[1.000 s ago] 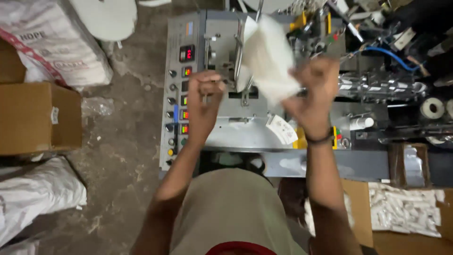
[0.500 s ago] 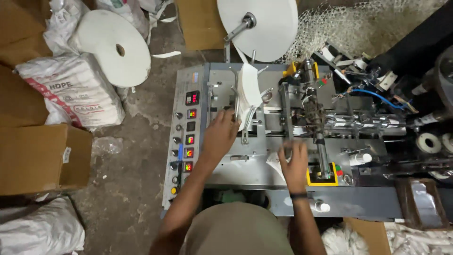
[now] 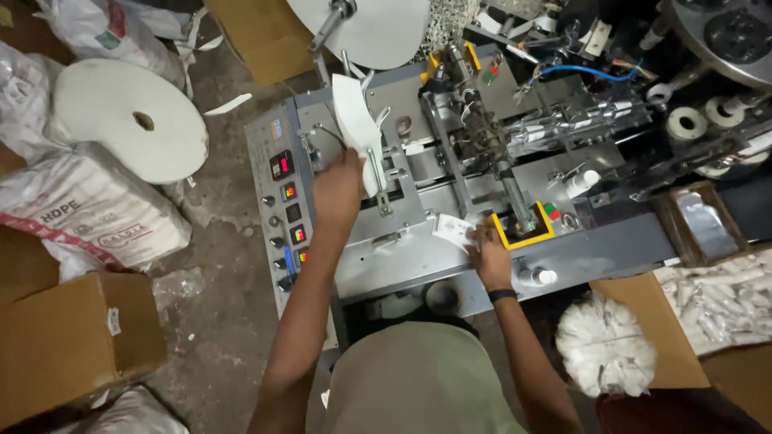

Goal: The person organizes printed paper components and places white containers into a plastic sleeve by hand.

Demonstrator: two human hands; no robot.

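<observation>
I stand at a grey packing machine (image 3: 402, 257) with a control panel (image 3: 283, 205) of red displays and knobs on its left side. My left hand (image 3: 338, 193) is up on the machine face, fingers at a strip of white paper web (image 3: 354, 128) that runs down from a big white roll (image 3: 378, 28) above. My right hand (image 3: 486, 257) rests on the machine's lower ledge and touches a small white packet (image 3: 453, 231), beside a yellow-framed opening (image 3: 524, 233). A dark band is on my right wrist.
A spare white paper roll (image 3: 133, 120) and printed sacks (image 3: 80, 217) lie on the concrete floor at left, with a cardboard box (image 3: 72, 341) nearer me. At right are a bundle of white material (image 3: 605, 344), a box of small sachets (image 3: 720, 301) and small tape rolls (image 3: 687, 122).
The crumpled white paper I held high in both hands is gone from them. My right hand dropped to the machine's ledge; my left hand moved from the panel to the paper strip. The view shifted.
</observation>
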